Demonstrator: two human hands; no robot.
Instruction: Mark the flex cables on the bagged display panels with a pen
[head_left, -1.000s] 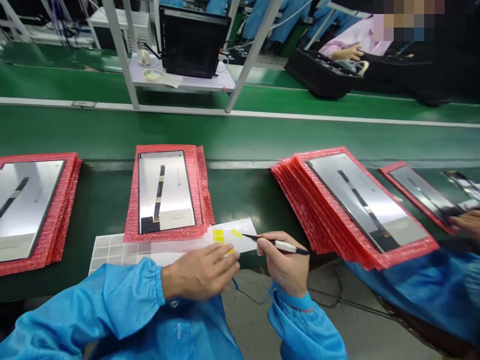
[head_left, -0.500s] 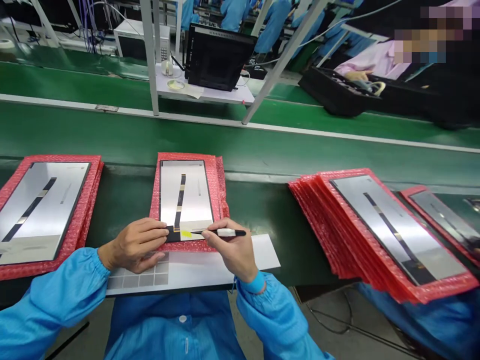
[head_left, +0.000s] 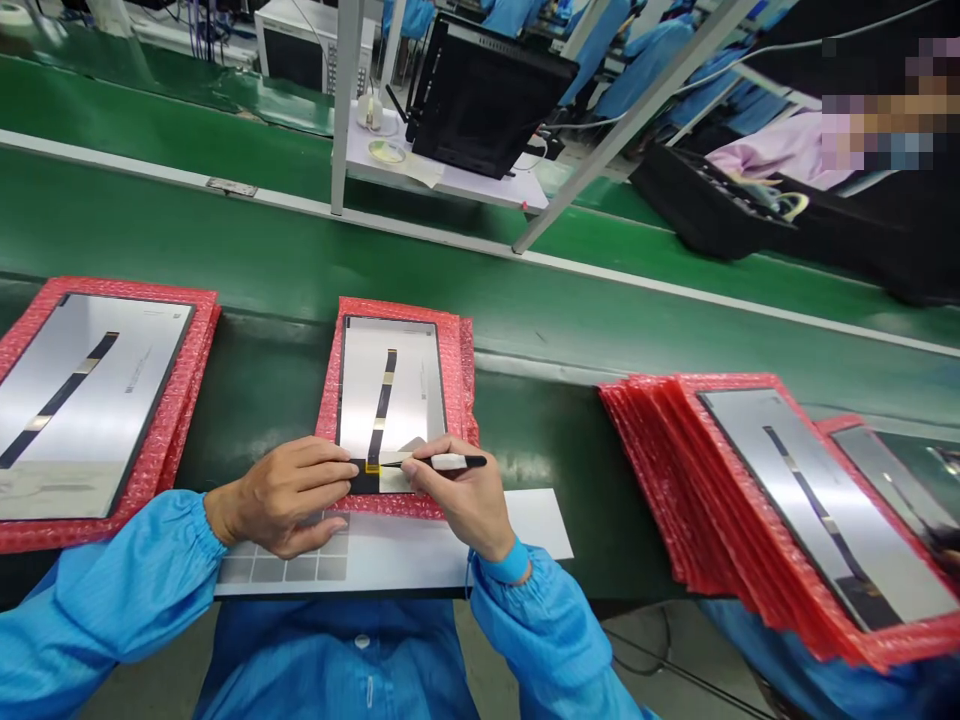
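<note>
The left hand (head_left: 281, 497), open with fingers lying flat, presses the black ribbon strip (head_left: 381, 410) on a glossy silver display panel (head_left: 360, 400) in crinkled red bubble wrap (head_left: 459, 400); the right hand (head_left: 450, 497) pinches a slim black-and-white pen-like tool (head_left: 442, 462), its fine tip on a small yellow tape square (head_left: 373, 467).

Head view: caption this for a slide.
Right hand holds a pen-like tool to yellow tape on a panel's black strip; left hand touches it.

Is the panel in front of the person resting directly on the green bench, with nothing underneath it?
No, the panel lies on red bubble wrap, which shows around its edges.
</note>
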